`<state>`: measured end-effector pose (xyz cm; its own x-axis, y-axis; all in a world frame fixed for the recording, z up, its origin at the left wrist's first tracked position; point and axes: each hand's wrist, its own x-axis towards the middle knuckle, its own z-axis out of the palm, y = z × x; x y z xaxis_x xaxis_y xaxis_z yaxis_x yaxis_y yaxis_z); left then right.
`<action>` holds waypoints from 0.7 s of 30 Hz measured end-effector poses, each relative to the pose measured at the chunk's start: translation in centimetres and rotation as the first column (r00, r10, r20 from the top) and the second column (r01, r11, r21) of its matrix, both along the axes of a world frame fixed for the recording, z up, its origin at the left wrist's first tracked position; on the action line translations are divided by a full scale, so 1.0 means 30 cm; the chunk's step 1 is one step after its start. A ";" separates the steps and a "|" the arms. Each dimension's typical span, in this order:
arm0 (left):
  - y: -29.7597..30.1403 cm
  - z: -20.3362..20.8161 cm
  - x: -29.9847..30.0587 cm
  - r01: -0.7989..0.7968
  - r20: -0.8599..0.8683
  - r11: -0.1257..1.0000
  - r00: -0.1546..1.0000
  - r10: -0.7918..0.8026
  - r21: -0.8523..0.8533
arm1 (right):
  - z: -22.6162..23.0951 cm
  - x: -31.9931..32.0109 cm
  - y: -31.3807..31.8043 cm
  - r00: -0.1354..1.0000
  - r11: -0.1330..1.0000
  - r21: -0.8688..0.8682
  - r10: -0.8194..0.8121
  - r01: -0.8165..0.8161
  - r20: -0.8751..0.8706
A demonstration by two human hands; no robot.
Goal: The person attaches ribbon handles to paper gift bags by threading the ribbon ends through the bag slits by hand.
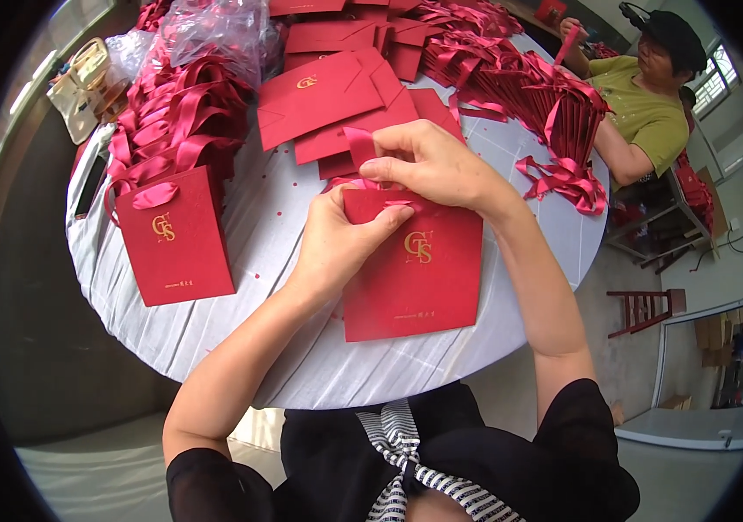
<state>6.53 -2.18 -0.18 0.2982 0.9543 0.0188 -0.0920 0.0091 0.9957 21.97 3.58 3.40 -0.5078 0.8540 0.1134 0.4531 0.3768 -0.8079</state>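
A red paper gift bag point(415, 287) with a gold emblem lies in front of me near the table's front edge. My left hand point(345, 226) pinches its top edge, the thumb pressed on the front by the opening. Over the same edge, my right hand point(424, 165) is closed on a pink-red satin ribbon point(359, 146), whose end sticks up between the fingers. A short bit of ribbon shows at the bag's front, close to my left thumb. The fingers behind the bag's top are partly hidden.
Flat red bags point(328, 96) lie stacked beyond my hands. At left, a row of bags with ribbon handles point(176, 235) stands below clear plastic point(224, 35). More ribboned bags point(519, 78) fan out at right, beside a co-worker in a yellow-green shirt point(650, 104). A white cloth covers the round table point(293, 365).
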 end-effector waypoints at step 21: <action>-0.008 -0.031 0.020 -0.064 0.052 0.998 0.997 0.064 0.000 | -0.043 -0.015 -0.023 0.993 0.970 0.220 -0.110 0.100 0.033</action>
